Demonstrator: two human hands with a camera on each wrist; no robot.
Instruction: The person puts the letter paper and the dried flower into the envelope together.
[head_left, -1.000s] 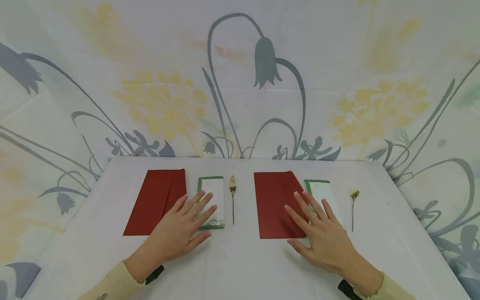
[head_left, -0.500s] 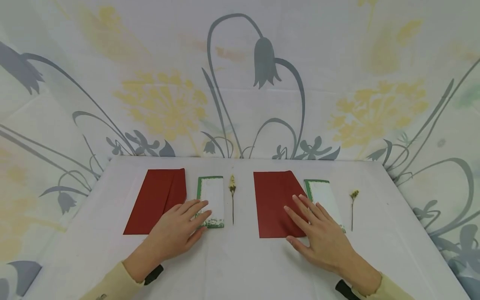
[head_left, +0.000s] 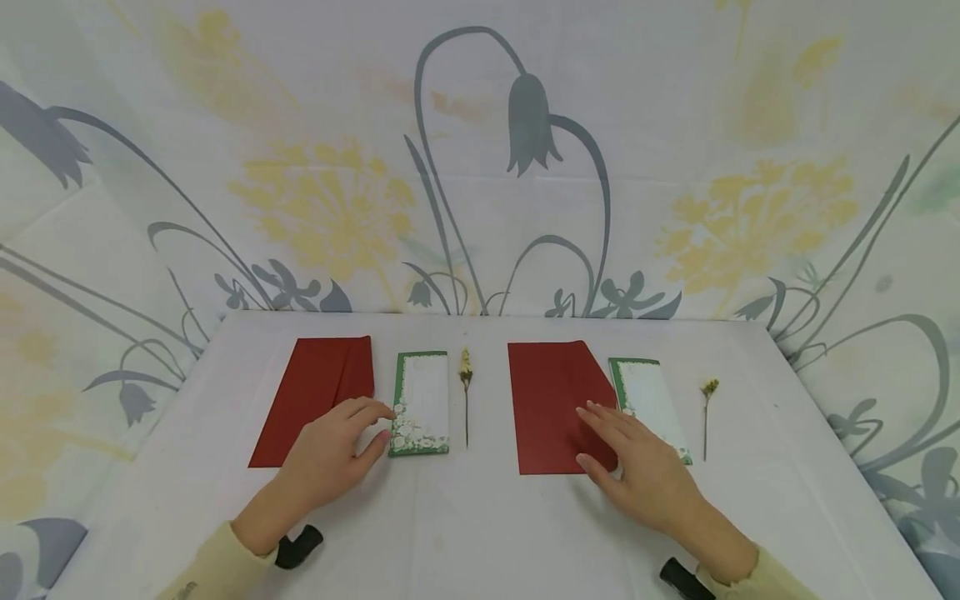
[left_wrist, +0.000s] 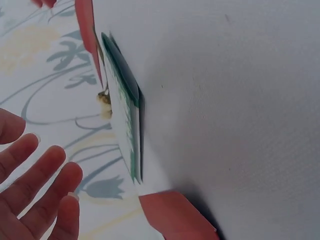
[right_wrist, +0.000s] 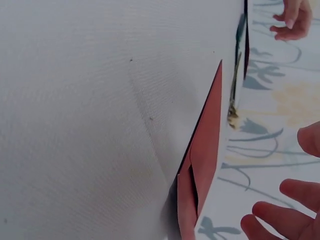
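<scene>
My left hand (head_left: 330, 458) hovers over the near right corner of the left red envelope (head_left: 303, 404), fingers loosely bent with nothing in them. Its fingertips come to the left edge of a folded white card with a green floral border (head_left: 422, 404). On the other side, my right hand (head_left: 641, 471) overlaps the right edge of a second red envelope (head_left: 555, 408) and the lower left of a second green-bordered card (head_left: 648, 396). Its fingers are relaxed and empty. In the right wrist view, these fingers (right_wrist: 285, 217) stay apart from the envelope (right_wrist: 205, 135).
A dried flower sprig (head_left: 466, 383) lies right of the left card, and another sprig (head_left: 707, 408) lies right of the second card. All rest on a white-covered table (head_left: 465, 533). A floral-printed cloth (head_left: 480, 167) rises behind it.
My left hand has drawn back left and toward me, uncovering the left card, its spread fingers now bent. My right hand has pulled back slightly, its fingers closer together. Envelopes, cards and sprigs stay put.
</scene>
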